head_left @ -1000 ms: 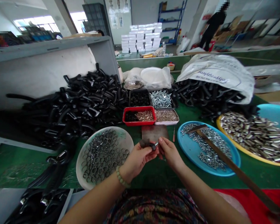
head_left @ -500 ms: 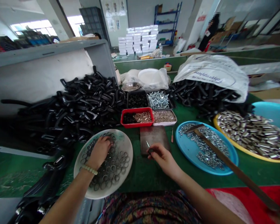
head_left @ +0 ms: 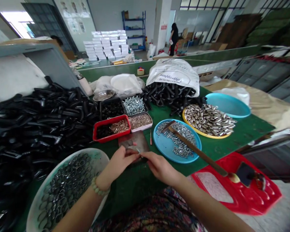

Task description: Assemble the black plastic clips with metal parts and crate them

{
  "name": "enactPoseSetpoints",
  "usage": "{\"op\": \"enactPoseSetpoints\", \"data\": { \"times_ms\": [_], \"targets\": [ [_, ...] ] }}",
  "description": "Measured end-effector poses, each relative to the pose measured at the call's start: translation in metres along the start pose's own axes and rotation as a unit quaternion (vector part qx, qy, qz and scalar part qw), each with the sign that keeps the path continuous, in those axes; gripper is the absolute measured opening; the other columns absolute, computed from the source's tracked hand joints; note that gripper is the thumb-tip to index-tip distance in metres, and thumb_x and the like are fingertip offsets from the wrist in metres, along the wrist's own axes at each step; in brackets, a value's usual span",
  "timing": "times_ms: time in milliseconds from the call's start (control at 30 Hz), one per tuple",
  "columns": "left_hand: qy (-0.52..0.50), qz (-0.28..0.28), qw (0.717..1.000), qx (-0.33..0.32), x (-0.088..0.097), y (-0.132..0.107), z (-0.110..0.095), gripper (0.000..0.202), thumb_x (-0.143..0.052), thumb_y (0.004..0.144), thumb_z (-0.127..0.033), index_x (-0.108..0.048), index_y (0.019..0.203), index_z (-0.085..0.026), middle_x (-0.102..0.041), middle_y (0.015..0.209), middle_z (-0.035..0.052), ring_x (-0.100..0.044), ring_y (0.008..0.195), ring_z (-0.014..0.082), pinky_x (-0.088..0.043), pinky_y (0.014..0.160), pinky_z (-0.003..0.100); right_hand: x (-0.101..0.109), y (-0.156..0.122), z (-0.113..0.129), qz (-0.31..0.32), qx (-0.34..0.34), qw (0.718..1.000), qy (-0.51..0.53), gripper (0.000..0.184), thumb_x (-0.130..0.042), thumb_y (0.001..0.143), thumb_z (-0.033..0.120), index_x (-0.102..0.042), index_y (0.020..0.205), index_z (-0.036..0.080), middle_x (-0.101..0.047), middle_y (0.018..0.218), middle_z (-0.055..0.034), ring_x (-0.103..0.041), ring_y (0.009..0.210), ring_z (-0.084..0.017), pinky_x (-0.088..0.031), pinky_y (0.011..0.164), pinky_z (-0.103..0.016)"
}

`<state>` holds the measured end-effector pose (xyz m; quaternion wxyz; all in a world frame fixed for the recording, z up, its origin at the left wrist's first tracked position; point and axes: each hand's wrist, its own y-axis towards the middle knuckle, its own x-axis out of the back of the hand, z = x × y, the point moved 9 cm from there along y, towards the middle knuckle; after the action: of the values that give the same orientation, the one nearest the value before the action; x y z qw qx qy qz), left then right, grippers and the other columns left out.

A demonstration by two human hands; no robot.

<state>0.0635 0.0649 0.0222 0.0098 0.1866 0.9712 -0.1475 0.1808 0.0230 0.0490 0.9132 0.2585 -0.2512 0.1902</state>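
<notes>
My right hand [head_left: 160, 167] is closed in a pinch on a screw [head_left: 138, 150] whose bright shank points up; a small dark piece sat at its base a moment ago. Fingertips of my left hand [head_left: 117, 162] meet the right ones at the screw, closed on something too small and hidden to make out. Both hands are over the near edge of a flat metal plate [head_left: 144, 141]. Left of them, a pale bowl [head_left: 100, 155] holds many metal rings [head_left: 70, 180].
A red tray [head_left: 95, 139], a white tray [head_left: 148, 125] of small rivets and a tray of screws [head_left: 134, 104] stand ahead. At right, a hammer [head_left: 195, 149] lies across a blue plate [head_left: 157, 146] of small metal parts. Black handles [head_left: 62, 109] heap up at left.
My left hand has left the ring bowl and moved right to meet my right hand at the screw. The view has turned to the right.
</notes>
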Motion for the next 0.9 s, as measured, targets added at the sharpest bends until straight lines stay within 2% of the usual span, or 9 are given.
{"op": "enactPoseSetpoints", "data": {
  "times_ms": [133,300,367,467,533,633,733,800,900],
  "targets": [
    [0.062,0.115,0.99,-0.052,-0.057,0.032,-0.023,0.042,-0.07,0.072,-0.022,-0.052,0.109,-0.018,-0.069,0.086,0.0038,-0.065,0.083,0.0181,-0.048,0.08,0.031,0.048,-0.027,-0.034,-0.081,-0.093,0.992,0.022,0.044,-0.042,0.089,0.013,-0.046,0.131,0.024,-0.061,0.117,-0.0088,-0.061,0.105,-0.019,-0.049,0.091,-0.036],
    [0.092,0.234,0.965,-0.07,-0.104,0.076,-0.019,0.055,-0.068,0.074,-0.023,-0.044,0.123,-0.017,-0.068,0.086,0.0049,-0.064,0.08,0.0176,-0.049,0.073,0.029,0.071,-0.054,-0.071,-0.096,-0.213,0.953,0.193,0.036,-0.045,0.089,0.022,-0.049,0.125,0.024,-0.065,0.1,-0.0051,-0.068,0.081,-0.016,-0.055,0.077,-0.034],
    [0.22,0.195,0.95,-0.102,-0.103,0.103,-0.014,0.039,-0.059,0.082,-0.026,-0.048,0.118,-0.015,-0.066,0.09,0.0079,-0.063,0.076,0.0171,-0.048,0.069,0.029,0.081,-0.063,-0.083,-0.146,-0.232,0.934,0.231,0.026,-0.048,0.089,0.028,-0.055,0.114,0.023,-0.064,0.095,-0.0047,-0.068,0.079,-0.016,-0.055,0.076,-0.034],
    [0.422,0.075,0.888,-0.167,-0.095,0.139,-0.016,0.015,-0.048,0.087,-0.023,-0.059,0.09,-0.014,-0.064,0.089,0.0126,-0.06,0.081,0.0209,-0.046,0.074,0.035,0.093,-0.073,-0.097,-0.233,-0.248,0.9,0.272,0.024,-0.054,0.085,0.039,-0.056,0.101,0.022,-0.064,0.089,-0.0041,-0.067,0.075,-0.016,-0.055,0.075,-0.036],
    [0.463,0.068,0.863,-0.189,-0.102,0.151,-0.015,0.015,-0.048,0.085,-0.017,-0.059,0.075,-0.015,-0.063,0.085,0.0139,-0.057,0.092,0.025,-0.043,0.084,0.039,0.094,-0.074,-0.1,-0.253,-0.254,0.887,0.293,0.029,-0.058,0.082,0.044,-0.053,0.1,0.022,-0.064,0.087,-0.0037,-0.067,0.073,-0.017,-0.055,0.074,-0.037],
    [0.471,0.086,0.855,-0.201,-0.113,0.156,-0.012,0.015,-0.051,0.082,-0.014,-0.058,0.069,-0.017,-0.063,0.081,0.0135,-0.054,0.099,0.0266,-0.039,0.091,0.041,0.087,-0.068,-0.098,-0.245,-0.249,0.88,0.322,0.032,-0.061,0.08,0.047,-0.05,0.098,0.022,-0.063,0.086,-0.0034,-0.066,0.074,-0.017,-0.055,0.076,-0.039],
    [0.465,0.075,0.86,-0.199,-0.112,0.15,-0.014,0.013,-0.052,0.082,-0.015,-0.06,0.072,-0.016,-0.064,0.083,0.0141,-0.056,0.096,0.0265,-0.039,0.092,0.043,0.081,-0.066,-0.095,-0.238,-0.246,0.876,0.34,0.031,-0.061,0.08,0.044,-0.049,0.098,0.022,-0.063,0.087,-0.0029,-0.066,0.077,-0.017,-0.054,0.077,-0.039],
    [0.453,0.055,0.869,-0.191,-0.104,0.14,-0.016,0.013,-0.05,0.085,-0.018,-0.062,0.085,-0.014,-0.064,0.087,0.0133,-0.059,0.09,0.0241,-0.043,0.088,0.042,0.078,-0.065,-0.093,-0.233,-0.248,0.877,0.34,0.027,-0.059,0.083,0.042,-0.049,0.098,0.022,-0.062,0.088,-0.0028,-0.066,0.078,-0.017,-0.054,0.078,-0.037],
    [0.243,0.074,0.96,-0.117,-0.086,0.118,-0.009,0.025,-0.053,0.085,-0.022,-0.058,0.109,-0.013,-0.066,0.091,0.0089,-0.063,0.08,0.0171,-0.049,0.078,0.034,0.068,-0.059,-0.087,-0.19,-0.241,0.893,0.33,0.022,-0.053,0.087,0.036,-0.049,0.102,0.021,-0.061,0.092,-0.0032,-0.065,0.079,-0.015,-0.053,0.079,-0.035]
  ]
}}
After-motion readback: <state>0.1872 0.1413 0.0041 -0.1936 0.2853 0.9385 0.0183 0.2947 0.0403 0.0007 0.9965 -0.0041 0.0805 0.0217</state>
